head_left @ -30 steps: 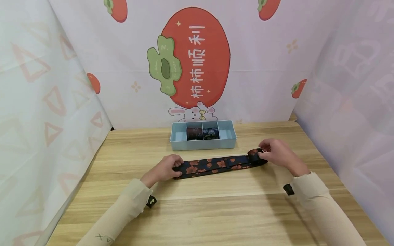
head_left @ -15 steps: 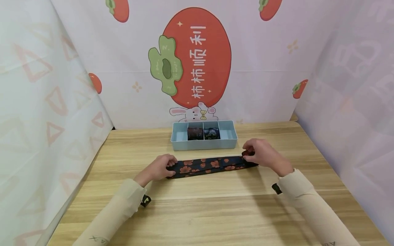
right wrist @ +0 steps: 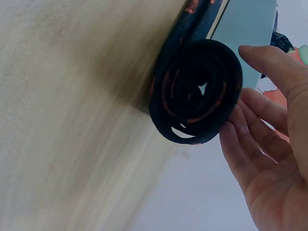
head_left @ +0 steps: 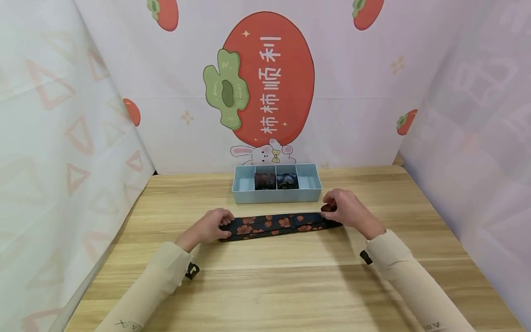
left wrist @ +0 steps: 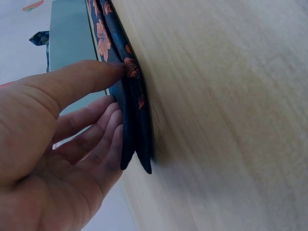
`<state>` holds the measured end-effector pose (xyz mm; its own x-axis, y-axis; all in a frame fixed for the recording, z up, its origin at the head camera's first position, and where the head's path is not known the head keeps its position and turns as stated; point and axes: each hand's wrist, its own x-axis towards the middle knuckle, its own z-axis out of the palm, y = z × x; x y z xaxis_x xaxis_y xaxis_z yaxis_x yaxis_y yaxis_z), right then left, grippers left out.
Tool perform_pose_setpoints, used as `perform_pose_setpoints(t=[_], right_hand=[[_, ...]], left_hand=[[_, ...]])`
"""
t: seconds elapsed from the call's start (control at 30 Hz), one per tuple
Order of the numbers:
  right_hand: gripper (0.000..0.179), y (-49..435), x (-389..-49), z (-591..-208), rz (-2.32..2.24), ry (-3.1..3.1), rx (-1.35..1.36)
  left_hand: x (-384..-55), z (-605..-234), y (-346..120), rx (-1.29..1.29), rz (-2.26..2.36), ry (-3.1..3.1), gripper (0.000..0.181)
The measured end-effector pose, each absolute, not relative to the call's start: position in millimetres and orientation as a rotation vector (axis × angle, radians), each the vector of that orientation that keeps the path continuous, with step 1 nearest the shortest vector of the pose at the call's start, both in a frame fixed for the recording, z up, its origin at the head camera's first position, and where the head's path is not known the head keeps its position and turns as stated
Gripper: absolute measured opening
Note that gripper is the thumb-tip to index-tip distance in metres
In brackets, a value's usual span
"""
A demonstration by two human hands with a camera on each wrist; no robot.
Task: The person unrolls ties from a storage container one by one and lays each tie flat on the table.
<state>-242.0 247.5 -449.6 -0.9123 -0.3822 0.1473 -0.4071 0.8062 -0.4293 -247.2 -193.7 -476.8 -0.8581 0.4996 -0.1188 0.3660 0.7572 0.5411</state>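
The left hand (head_left: 206, 226) pinches the flat end of a dark fabric necktie with orange-red flowers (head_left: 274, 225), thumb opposite fingers. The necktie stretches across the pale wood-grain table (head_left: 265, 286) to the right hand (head_left: 350, 210), whose relaxed, extended fingers touch its coiled end (right wrist: 185, 98), thumb just beside. Beyond both hands, a light-blue rectangular box (head_left: 278, 197) holds two dark patterned fabric rolls (head_left: 265, 181).

Tbl (head_left: 265, 288): I see lt wood grain, streaks running side to side.
Tray (head_left: 277, 197): lt blue, 4 compts, nr tbl's back edge.
Tie (head_left: 265, 226): dark w/ orange flowers, in front of tray, rt end rolled.
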Motion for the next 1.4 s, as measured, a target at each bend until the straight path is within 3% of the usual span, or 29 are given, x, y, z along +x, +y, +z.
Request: perform_pose_setpoints(t=[0.77, 1.4], right_hand=[[0.023, 278.3, -237.0, -441.3, 0.682, -3.012, 0.495], [0.028, 311.8, -235.7, -441.3, 0.781, -3.028, 0.429]], left_hand=[[-244.9, -473.1, -192.7, 0.685, 0.768, 2.690, 0.035], [-246.4, -473.8, -193.1, 0.687, 0.744, 2.686, 0.035]])
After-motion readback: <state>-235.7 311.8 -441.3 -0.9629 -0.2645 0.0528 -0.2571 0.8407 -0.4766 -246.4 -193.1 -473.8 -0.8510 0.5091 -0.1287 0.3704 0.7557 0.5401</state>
